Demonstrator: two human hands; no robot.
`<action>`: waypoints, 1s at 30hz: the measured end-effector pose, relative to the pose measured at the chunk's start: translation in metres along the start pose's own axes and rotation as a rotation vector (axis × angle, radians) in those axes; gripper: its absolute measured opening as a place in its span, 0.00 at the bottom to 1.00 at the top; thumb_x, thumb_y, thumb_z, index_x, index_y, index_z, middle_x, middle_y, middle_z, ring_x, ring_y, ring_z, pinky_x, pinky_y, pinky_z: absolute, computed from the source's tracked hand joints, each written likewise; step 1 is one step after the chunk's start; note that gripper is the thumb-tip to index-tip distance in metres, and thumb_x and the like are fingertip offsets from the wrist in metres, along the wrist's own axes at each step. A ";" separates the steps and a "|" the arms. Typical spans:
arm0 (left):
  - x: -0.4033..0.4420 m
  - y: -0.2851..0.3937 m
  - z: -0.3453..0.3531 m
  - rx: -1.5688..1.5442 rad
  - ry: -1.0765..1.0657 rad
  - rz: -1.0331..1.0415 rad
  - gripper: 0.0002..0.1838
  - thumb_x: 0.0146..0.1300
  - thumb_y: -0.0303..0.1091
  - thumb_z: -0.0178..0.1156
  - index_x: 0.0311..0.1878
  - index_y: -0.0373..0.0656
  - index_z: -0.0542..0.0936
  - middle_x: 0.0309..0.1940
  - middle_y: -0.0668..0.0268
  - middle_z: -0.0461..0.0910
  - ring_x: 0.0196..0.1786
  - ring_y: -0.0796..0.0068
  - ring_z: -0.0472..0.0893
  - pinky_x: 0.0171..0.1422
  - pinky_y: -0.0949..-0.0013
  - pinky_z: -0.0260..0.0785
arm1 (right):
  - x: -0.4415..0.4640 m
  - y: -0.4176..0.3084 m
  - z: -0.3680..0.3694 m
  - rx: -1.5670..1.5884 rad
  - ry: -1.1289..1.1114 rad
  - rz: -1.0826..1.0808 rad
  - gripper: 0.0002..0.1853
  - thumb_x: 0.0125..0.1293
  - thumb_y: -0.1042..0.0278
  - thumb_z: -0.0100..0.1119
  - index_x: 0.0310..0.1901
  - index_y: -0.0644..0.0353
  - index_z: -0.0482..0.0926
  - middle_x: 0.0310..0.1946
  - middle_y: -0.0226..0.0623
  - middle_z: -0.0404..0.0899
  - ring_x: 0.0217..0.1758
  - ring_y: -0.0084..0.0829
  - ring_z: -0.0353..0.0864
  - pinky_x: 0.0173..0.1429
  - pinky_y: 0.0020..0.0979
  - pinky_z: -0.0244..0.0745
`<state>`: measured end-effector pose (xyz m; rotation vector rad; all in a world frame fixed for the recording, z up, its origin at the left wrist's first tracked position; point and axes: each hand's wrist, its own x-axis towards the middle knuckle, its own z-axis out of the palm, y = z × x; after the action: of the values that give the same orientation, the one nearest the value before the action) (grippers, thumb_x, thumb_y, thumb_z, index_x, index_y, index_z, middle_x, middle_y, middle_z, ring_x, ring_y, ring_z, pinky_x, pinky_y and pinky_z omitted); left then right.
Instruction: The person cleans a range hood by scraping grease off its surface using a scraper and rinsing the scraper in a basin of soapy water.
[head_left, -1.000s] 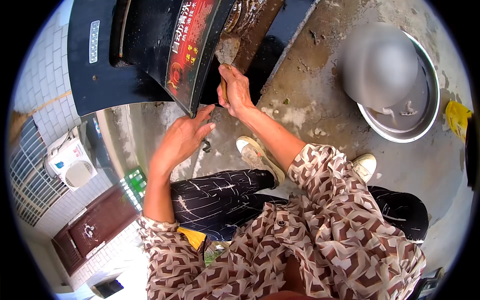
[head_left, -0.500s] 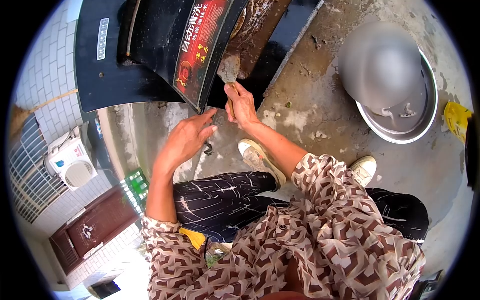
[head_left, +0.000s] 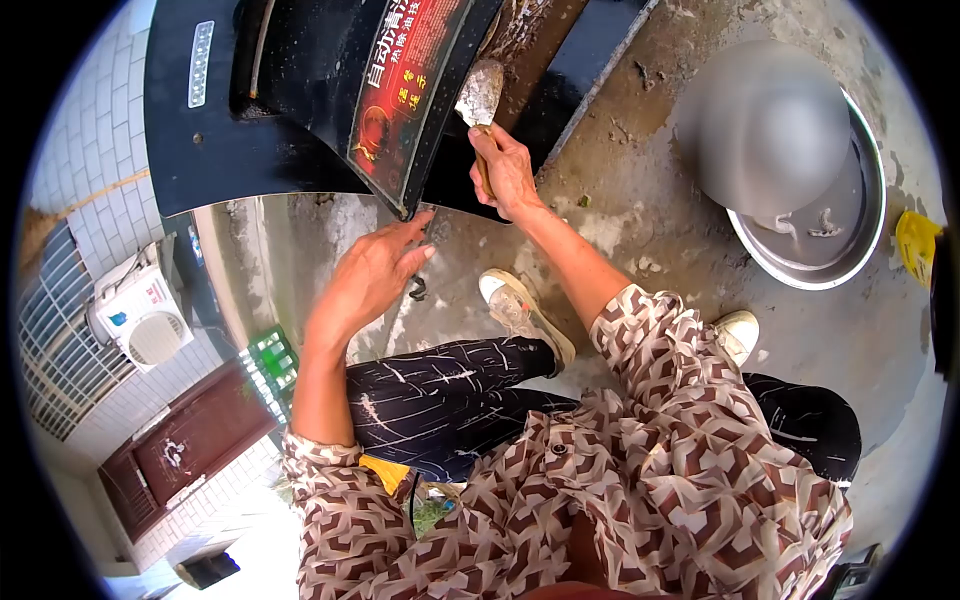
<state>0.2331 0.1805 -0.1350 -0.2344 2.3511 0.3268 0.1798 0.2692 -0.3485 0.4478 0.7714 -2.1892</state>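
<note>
My right hand (head_left: 509, 170) is wrapped round the wooden handle of a scraper (head_left: 481, 92). Its broad, dirt-coated blade points up, against or just above the greasy brown recess of a black range hood (head_left: 560, 110); contact is hard to tell. My left hand (head_left: 372, 272) has its fingers stretched out, the fingertips at the lower corner of the hood's angled panel (head_left: 405, 110). That panel carries a red label with Chinese writing. Whether the left fingers press on the corner or only rest beside it cannot be made out.
A round metal basin (head_left: 870, 215) with scraps in it stands on the wet, stained concrete floor (head_left: 640, 235), partly covered by a blurred grey patch. Something yellow (head_left: 917, 247) lies at the far right. A green crate (head_left: 268, 368) and an air-conditioner unit (head_left: 146, 312) are at left.
My right hand has moved up and slightly right with the scraper, its blade further along the hood's recess. The left hand has stayed almost still at the panel's corner.
</note>
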 end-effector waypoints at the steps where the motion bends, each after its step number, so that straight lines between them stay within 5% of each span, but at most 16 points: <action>1: -0.001 -0.002 0.002 -0.001 0.004 0.000 0.26 0.70 0.42 0.59 0.67 0.38 0.72 0.51 0.47 0.82 0.50 0.50 0.83 0.55 0.58 0.73 | 0.010 -0.015 -0.004 -0.001 0.014 -0.038 0.13 0.74 0.55 0.52 0.47 0.56 0.75 0.13 0.31 0.68 0.08 0.24 0.63 0.12 0.27 0.53; 6: 0.004 -0.027 0.016 0.115 0.043 0.170 0.26 0.70 0.41 0.58 0.67 0.40 0.72 0.51 0.49 0.82 0.51 0.50 0.83 0.55 0.57 0.73 | 0.018 -0.042 -0.006 0.006 -0.002 -0.082 0.12 0.74 0.55 0.51 0.45 0.56 0.74 0.13 0.30 0.67 0.08 0.23 0.62 0.12 0.26 0.53; 9: 0.013 0.000 -0.001 0.052 -0.033 0.005 0.23 0.71 0.40 0.57 0.65 0.40 0.74 0.43 0.43 0.82 0.45 0.44 0.82 0.50 0.54 0.72 | -0.017 0.007 0.005 0.007 -0.031 -0.010 0.14 0.74 0.55 0.51 0.50 0.56 0.75 0.12 0.31 0.68 0.07 0.23 0.63 0.11 0.27 0.53; 10: 0.015 0.013 -0.008 0.044 -0.086 -0.091 0.26 0.71 0.41 0.57 0.69 0.43 0.71 0.52 0.50 0.82 0.51 0.53 0.83 0.56 0.58 0.73 | -0.013 0.006 0.004 0.008 -0.021 -0.007 0.16 0.74 0.55 0.51 0.53 0.56 0.76 0.12 0.31 0.69 0.07 0.23 0.64 0.11 0.27 0.53; 13: 0.019 0.014 -0.003 0.016 -0.048 -0.008 0.26 0.70 0.41 0.58 0.69 0.44 0.71 0.51 0.51 0.82 0.49 0.54 0.83 0.55 0.59 0.73 | -0.010 -0.002 0.006 0.029 -0.028 0.038 0.13 0.75 0.52 0.51 0.45 0.54 0.73 0.12 0.31 0.67 0.07 0.24 0.63 0.11 0.26 0.49; 19: 0.010 -0.007 0.002 -0.031 -0.011 -0.067 0.26 0.70 0.39 0.59 0.69 0.42 0.71 0.50 0.52 0.83 0.48 0.58 0.83 0.54 0.61 0.73 | 0.003 -0.008 -0.002 0.137 -0.033 -0.004 0.13 0.74 0.55 0.51 0.46 0.55 0.74 0.13 0.33 0.68 0.07 0.25 0.64 0.11 0.27 0.51; 24: 0.006 -0.019 0.014 -0.045 0.016 -0.071 0.24 0.70 0.39 0.59 0.65 0.39 0.74 0.47 0.49 0.83 0.49 0.50 0.82 0.55 0.59 0.72 | 0.050 -0.073 -0.016 0.166 0.054 -0.169 0.12 0.73 0.55 0.51 0.39 0.55 0.71 0.13 0.33 0.67 0.08 0.26 0.64 0.11 0.27 0.50; 30: 0.020 -0.021 0.005 -0.050 -0.017 -0.114 0.25 0.70 0.37 0.57 0.69 0.43 0.72 0.50 0.55 0.84 0.50 0.63 0.83 0.56 0.63 0.74 | 0.004 -0.028 0.004 -0.115 -0.007 -0.185 0.17 0.74 0.55 0.51 0.54 0.58 0.76 0.14 0.31 0.69 0.10 0.23 0.65 0.16 0.28 0.59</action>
<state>0.2271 0.1606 -0.1559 -0.3865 2.3036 0.3306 0.1557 0.2787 -0.3367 0.3206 0.9630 -2.2997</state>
